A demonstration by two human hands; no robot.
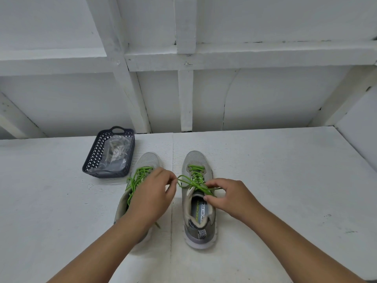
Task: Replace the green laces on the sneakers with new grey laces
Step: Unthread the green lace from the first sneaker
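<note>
Left hand (152, 193) and right hand (228, 196) apart, each pinching the green lace (190, 181) stretched between them above the right sneaker (199, 201) on the surface (285, 180).

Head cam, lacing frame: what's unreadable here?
- Left grey mesh sneaker: rear half hidden by the left hand.
- Contents of the clear plastic bag in the dark lattice basket: blurred by glare.
- Insole print of the right grey sneaker: partly covered by the right hand.
</note>
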